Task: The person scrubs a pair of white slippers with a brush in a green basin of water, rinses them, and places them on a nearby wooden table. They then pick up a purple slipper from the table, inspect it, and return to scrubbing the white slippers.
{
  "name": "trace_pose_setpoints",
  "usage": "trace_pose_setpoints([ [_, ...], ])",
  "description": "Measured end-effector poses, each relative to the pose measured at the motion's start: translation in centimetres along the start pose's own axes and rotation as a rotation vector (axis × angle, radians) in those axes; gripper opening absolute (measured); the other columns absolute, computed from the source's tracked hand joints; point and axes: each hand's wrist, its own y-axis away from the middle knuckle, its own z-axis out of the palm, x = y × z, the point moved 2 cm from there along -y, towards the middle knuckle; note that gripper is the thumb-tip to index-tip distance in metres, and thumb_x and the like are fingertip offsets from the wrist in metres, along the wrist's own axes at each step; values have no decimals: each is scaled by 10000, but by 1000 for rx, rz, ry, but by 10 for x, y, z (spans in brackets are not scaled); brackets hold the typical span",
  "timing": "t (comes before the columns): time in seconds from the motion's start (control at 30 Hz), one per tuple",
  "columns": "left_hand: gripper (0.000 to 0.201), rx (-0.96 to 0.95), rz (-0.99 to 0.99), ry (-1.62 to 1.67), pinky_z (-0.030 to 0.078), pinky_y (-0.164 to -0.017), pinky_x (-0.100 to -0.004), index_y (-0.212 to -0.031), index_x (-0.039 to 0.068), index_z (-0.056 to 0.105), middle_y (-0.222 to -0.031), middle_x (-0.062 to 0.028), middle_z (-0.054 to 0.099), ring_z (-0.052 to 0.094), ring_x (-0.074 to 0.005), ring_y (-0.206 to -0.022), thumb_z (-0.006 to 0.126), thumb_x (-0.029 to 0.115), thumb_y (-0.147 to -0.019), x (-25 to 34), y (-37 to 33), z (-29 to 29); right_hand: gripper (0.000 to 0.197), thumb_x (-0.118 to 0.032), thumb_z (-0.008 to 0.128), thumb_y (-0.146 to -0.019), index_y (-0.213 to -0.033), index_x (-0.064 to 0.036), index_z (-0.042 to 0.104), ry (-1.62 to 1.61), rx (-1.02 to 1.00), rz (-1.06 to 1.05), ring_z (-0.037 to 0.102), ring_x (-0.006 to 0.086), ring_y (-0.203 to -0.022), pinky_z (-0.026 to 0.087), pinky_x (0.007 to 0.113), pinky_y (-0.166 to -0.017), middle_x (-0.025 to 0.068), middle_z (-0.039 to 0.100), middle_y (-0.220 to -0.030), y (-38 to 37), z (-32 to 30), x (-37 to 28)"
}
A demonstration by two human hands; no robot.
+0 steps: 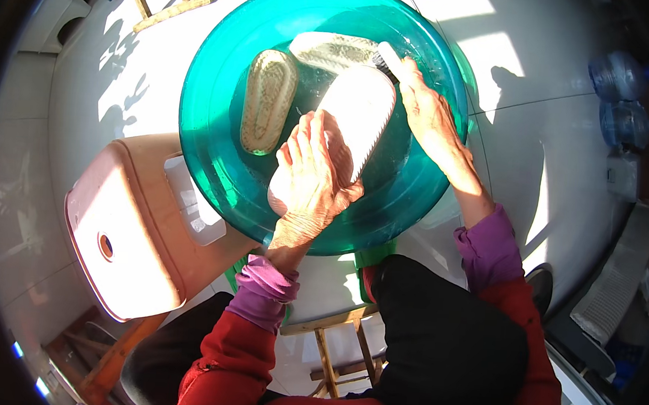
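In a large green plastic basin lies a pale pink slipper with a ridged edge, brightly sunlit. My left hand is closed over its nearer half, hiding its middle. My right hand grips a scrubbing brush with a white back and dark bristles, at the slipper's far right edge. Two more pale, shoe-sole-shaped pieces sit in the basin: one yellowish piece on the left and another piece at the back. Shallow water seems to cover the bottom.
A pink plastic stool rests on its side against the basin's left. Wooden stool legs show at the far left, and a small wooden stool near my knees. Big clear water bottles stand at the right.
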Motion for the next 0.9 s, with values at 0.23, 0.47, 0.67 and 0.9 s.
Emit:
trace_pose_setpoints([
  [0.23, 1081, 84, 3, -7, 270, -1008, -499, -1403, -3, 206, -1343, -212, 349, 363, -371, -1231, 779, 201, -509, 1, 3, 0, 472, -476, 415, -966, -1281, -136, 504, -845, 49, 279, 334, 13, -449, 240, 175, -376, -69, 420, -647, 27, 11, -29],
  [0.47, 1053, 45, -74, 161, 278, -1007, -508, -1382, -19, 239, -1358, -217, 332, 338, -375, -1256, 824, 285, -561, 2, 12, -4, 343, -438, 420, -980, -909, -127, 546, -1303, -242, 284, 335, 11, -512, 274, 167, -454, -77, 419, -661, 44, -11, -52],
  [0.67, 831, 241, -256, 705, 427, -882, -366, -1281, -32, 382, -1081, -184, 528, 534, -302, -1027, 815, 308, -658, -8, -12, -12, 338, -409, 409, -991, -907, -113, 549, -1282, -289, 245, 303, 8, -501, 251, 174, -448, -83, 406, -651, 37, -16, -54],
  [0.9, 453, 32, -365, 1260, 426, -877, -283, -1126, 9, 570, -1082, -84, 588, 550, -149, -985, 725, 270, -790, -27, -50, -30, 334, -387, 486, -964, -1080, -89, 584, -1337, -453, 91, 374, -14, -474, 290, 134, -400, -71, 524, -727, 29, -18, -67],
])
